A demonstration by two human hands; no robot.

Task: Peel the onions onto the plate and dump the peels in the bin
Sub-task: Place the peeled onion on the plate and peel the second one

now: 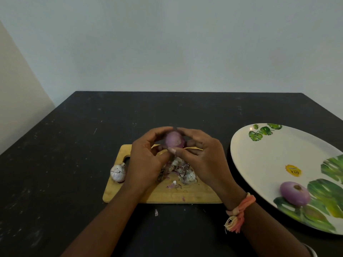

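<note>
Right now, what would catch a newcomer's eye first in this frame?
Dead centre, the left hand and right hand grip a purple onion above the wooden cutting board, with a heap of peels beneath it. To the right, a big leaf-print plate holds one peeled onion near its front edge. A pale unpeeled onion sits at the board's left end.

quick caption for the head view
Left hand and right hand peel a purple onion over peels on a cutting board; a peeled onion sits on the plate.

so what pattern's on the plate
White plate with green leaf prints and a yellow sticker, shown in the head view.
</note>
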